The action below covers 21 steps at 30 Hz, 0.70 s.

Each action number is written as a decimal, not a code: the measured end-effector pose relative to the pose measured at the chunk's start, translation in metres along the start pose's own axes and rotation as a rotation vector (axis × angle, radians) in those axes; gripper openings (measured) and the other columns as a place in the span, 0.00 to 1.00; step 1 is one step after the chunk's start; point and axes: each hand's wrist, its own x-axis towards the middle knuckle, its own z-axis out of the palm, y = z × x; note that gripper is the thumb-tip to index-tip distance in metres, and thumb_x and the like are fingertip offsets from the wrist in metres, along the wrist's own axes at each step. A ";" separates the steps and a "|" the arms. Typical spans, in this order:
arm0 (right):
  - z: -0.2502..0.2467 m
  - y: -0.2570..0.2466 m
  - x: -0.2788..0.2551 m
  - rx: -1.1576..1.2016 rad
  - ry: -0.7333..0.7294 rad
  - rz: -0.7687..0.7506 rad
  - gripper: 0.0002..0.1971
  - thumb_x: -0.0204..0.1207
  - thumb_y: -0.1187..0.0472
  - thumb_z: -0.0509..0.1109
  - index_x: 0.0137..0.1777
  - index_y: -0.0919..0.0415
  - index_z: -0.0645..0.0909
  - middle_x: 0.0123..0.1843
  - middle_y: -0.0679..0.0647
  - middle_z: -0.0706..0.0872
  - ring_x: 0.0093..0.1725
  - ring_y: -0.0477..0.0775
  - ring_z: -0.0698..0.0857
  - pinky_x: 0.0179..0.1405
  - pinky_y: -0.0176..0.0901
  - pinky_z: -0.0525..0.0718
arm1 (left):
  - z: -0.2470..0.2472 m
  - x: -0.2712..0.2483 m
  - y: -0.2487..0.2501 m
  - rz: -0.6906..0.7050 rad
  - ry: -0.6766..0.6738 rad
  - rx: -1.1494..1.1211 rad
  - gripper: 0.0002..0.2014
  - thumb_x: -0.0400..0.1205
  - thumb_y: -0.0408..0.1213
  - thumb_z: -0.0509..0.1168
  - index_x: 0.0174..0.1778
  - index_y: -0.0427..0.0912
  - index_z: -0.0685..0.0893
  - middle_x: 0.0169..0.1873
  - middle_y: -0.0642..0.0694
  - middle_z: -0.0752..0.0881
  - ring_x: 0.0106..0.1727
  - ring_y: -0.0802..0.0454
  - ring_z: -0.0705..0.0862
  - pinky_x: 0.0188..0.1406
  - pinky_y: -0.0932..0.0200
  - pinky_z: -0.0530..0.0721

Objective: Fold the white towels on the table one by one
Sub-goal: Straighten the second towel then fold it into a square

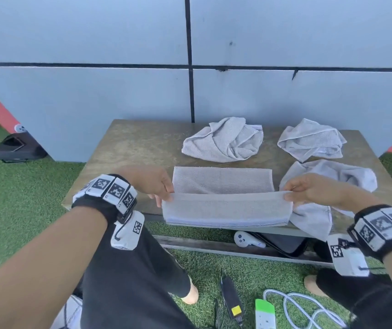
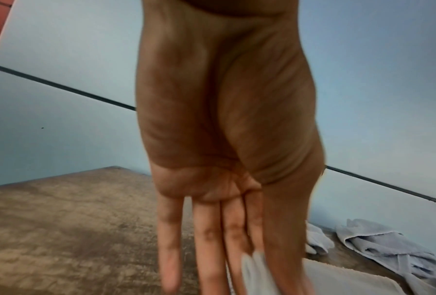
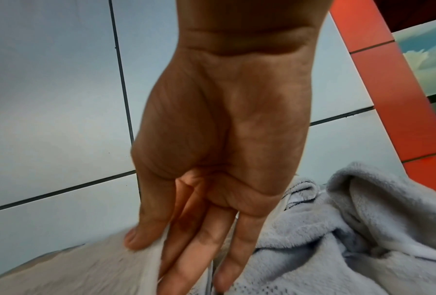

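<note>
A white towel (image 1: 226,200) lies spread at the near edge of the wooden table (image 1: 131,148), its front part lifted off the surface. My left hand (image 1: 164,195) pinches its left corner between thumb and fingers, and my right hand (image 1: 290,194) pinches its right corner. In the left wrist view a bit of the towel (image 2: 255,267) shows between thumb and forefinger of my left hand (image 2: 239,259). In the right wrist view my thumb presses the towel (image 3: 90,267) against the fingers of my right hand (image 3: 156,251).
Three crumpled white towels lie on the table: one at the back middle (image 1: 223,140), one at the back right (image 1: 311,140), one by my right hand (image 1: 328,179), hanging over the front edge. A controller (image 1: 247,239), cables and a power strip (image 1: 265,313) lie on the green turf below.
</note>
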 end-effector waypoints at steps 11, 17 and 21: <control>0.003 -0.009 0.082 -0.147 0.520 0.077 0.06 0.78 0.58 0.75 0.40 0.57 0.85 0.40 0.57 0.89 0.40 0.60 0.86 0.37 0.47 0.80 | -0.003 0.074 -0.013 -0.081 0.668 -0.116 0.06 0.83 0.35 0.67 0.39 0.45 0.83 0.36 0.47 0.79 0.39 0.50 0.77 0.37 0.57 0.71; 0.010 0.001 0.117 -0.279 0.548 0.113 0.03 0.77 0.58 0.75 0.42 0.53 0.83 0.43 0.52 0.88 0.48 0.57 0.85 0.48 0.45 0.77 | 0.014 0.116 -0.028 -0.172 0.805 -0.290 0.06 0.82 0.37 0.68 0.40 0.44 0.87 0.33 0.52 0.83 0.38 0.52 0.82 0.39 0.57 0.77; 0.014 0.012 0.123 -0.267 0.540 0.092 0.10 0.77 0.61 0.74 0.57 0.57 0.84 0.52 0.51 0.86 0.52 0.53 0.84 0.53 0.40 0.74 | 0.021 0.124 -0.036 -0.145 0.767 -0.256 0.13 0.84 0.40 0.69 0.63 0.45 0.86 0.52 0.52 0.85 0.53 0.54 0.82 0.52 0.57 0.77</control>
